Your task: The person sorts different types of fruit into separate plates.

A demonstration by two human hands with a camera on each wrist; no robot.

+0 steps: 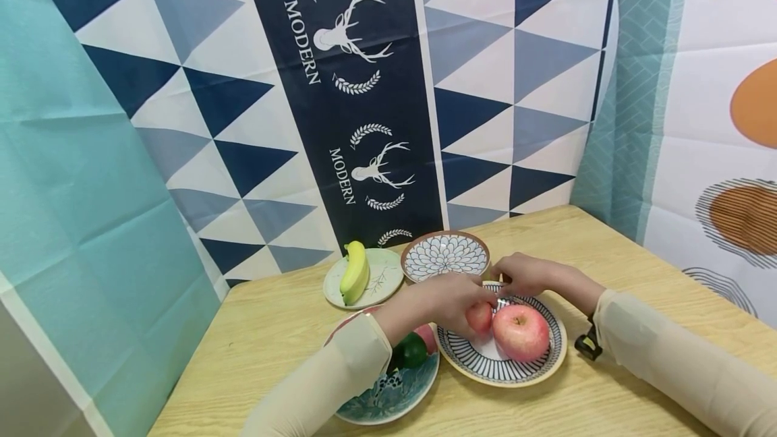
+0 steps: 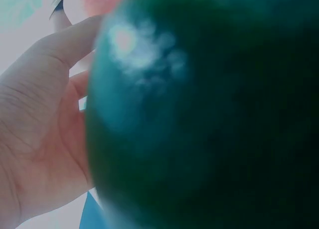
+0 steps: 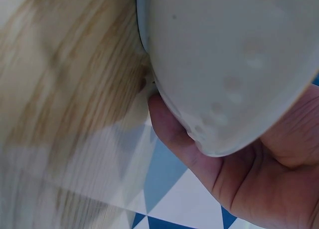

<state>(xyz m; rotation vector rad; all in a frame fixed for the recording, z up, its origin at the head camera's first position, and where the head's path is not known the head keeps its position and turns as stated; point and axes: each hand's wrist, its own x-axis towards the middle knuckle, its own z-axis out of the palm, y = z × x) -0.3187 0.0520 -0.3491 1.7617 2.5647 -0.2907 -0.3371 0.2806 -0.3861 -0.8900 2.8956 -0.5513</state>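
My left hand (image 1: pixel 446 302) reaches over the black-and-white striped plate (image 1: pixel 500 377), its fingers round a small red fruit (image 1: pixel 479 317), partly hidden by the hand. Beside that fruit, a large pink-red apple (image 1: pixel 521 333) sits on the same plate. At the plate's far right edge, my right hand (image 1: pixel 525 275) grips the rim; the right wrist view has its fingers (image 3: pixel 172 124) under the plate's pale underside (image 3: pixel 214 64). Below my left wrist, a dark green fruit (image 1: pixel 411 351) lies on a teal plate (image 1: pixel 388 406). Blurred and close, this green fruit (image 2: pixel 199 114) fills much of the left wrist view.
A yellow banana (image 1: pixel 355 274) lies on a pale green plate (image 1: pixel 388 275) at the back left. Next to it stands a brown-rimmed bowl (image 1: pixel 446 253) with a petal pattern. Another pinkish fruit (image 1: pixel 427 338) is partly covered on the teal plate. Patterned cloth (image 1: pixel 243 120) backs the wooden table (image 1: pixel 255 349).
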